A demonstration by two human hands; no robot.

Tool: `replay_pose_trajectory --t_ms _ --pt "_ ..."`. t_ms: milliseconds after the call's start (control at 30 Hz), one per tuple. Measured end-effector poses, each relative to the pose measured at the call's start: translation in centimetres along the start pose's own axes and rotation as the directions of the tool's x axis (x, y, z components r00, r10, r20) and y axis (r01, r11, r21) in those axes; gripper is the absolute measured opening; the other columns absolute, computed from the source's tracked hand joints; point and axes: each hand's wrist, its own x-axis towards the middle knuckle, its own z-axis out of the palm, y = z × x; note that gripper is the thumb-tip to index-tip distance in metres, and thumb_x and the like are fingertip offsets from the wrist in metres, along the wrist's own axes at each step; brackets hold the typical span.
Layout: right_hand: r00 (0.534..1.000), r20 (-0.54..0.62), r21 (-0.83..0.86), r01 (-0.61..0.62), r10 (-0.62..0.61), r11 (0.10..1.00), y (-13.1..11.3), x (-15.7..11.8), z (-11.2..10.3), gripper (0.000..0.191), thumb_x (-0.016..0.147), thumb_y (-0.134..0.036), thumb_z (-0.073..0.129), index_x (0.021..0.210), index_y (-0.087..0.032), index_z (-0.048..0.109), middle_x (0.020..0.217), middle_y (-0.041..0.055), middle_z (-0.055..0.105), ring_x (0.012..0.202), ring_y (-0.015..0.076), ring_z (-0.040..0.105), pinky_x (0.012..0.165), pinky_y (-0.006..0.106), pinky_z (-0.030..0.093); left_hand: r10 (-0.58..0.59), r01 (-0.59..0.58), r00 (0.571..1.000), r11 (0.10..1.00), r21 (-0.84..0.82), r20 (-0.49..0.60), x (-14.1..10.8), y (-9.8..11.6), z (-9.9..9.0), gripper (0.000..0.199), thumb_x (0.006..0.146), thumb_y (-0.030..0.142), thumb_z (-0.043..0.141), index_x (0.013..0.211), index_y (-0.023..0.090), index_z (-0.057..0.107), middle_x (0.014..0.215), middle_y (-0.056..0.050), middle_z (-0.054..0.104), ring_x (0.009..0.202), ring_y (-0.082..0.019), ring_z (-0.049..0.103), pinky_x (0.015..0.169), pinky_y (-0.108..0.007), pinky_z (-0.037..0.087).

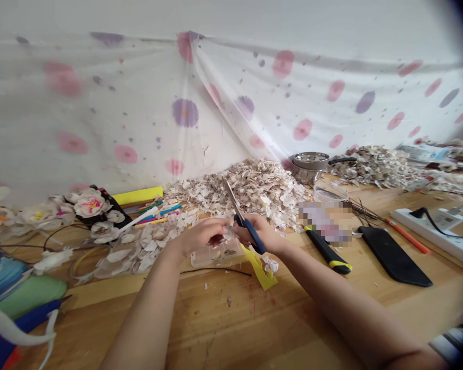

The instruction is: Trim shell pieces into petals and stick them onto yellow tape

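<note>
My right hand [261, 232] is closed round the dark blue handles of a pair of scissors [237, 204], whose metal blades point up and away to the left. Close beside it, my left hand [205, 234] has its fingers bent round a small whitish, petal-like piece [228, 234]. Under both hands sits a clear plastic compartment box [200, 258] with small bits in it. A yellow strip [263, 272] and a crumpled white scrap [270, 264] lie just right of the box. In front of it runs a thin dark wire [216, 270].
Behind my hands rises a heap of pale petals [254, 185]. Fabric-like flowers [90, 205] and coloured pens [165, 210] stand left. To the right are metal bowls [310, 167], a black-and-yellow handled tool [327, 251], a black phone-like slab [395, 257] and a power strip [432, 228].
</note>
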Motion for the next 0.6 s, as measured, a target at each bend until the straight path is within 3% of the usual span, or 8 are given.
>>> replay_pose_trajectory --t_ms 200,367,467,600 --pt "0.989 -0.14 -0.022 0.048 -0.051 0.999 0.1 0.0 0.0 0.028 0.07 -0.039 0.066 0.069 -0.017 0.049 0.056 -0.0056 0.041 0.05 0.0071 0.036 0.046 0.02 0.03 0.029 -0.027 0.997 0.999 0.027 -0.068 0.3 0.3 0.2 0.019 0.073 0.035 0.051 0.063 0.019 0.053 0.057 0.002 0.048 0.052 -0.013 0.043 0.051 -0.026 0.034" --pt "0.976 -0.211 0.105 0.077 -0.054 0.991 -0.4 0.0 0.3 0.036 0.077 -0.052 0.058 0.073 -0.021 0.041 0.055 -0.007 0.035 0.048 0.008 0.033 0.045 0.022 0.028 0.106 -0.083 0.965 0.991 0.101 -0.242 -0.1 1.1 -0.3 0.019 0.077 0.033 0.049 0.064 0.02 0.052 0.057 0.003 0.048 0.055 -0.014 0.044 0.055 -0.026 0.033" --pt "0.989 -0.114 0.131 0.11 -0.095 0.985 -0.6 0.0 0.2 0.045 0.08 -0.066 0.046 0.073 -0.022 0.034 0.059 -0.0057 0.034 0.051 0.0094 0.033 0.048 0.024 0.03 0.185 -0.126 0.903 0.977 0.174 -0.388 -1.1 2.0 -1.2 0.018 0.078 0.031 0.049 0.064 0.021 0.052 0.058 0.003 0.047 0.058 -0.015 0.044 0.057 -0.026 0.032" --pt "0.985 0.143 -0.081 0.109 -0.096 0.991 -0.7 -0.3 0.1 0.05 0.083 -0.07 0.031 0.075 -0.021 0.036 0.065 -0.0031 0.037 0.058 0.0113 0.033 0.055 0.026 0.035 0.256 -0.153 0.804 0.961 0.229 -0.536 -2.6 3.0 -2.3 0.018 0.081 0.031 0.048 0.067 0.021 0.052 0.058 0.004 0.046 0.056 -0.015 0.042 0.055 -0.025 0.03"
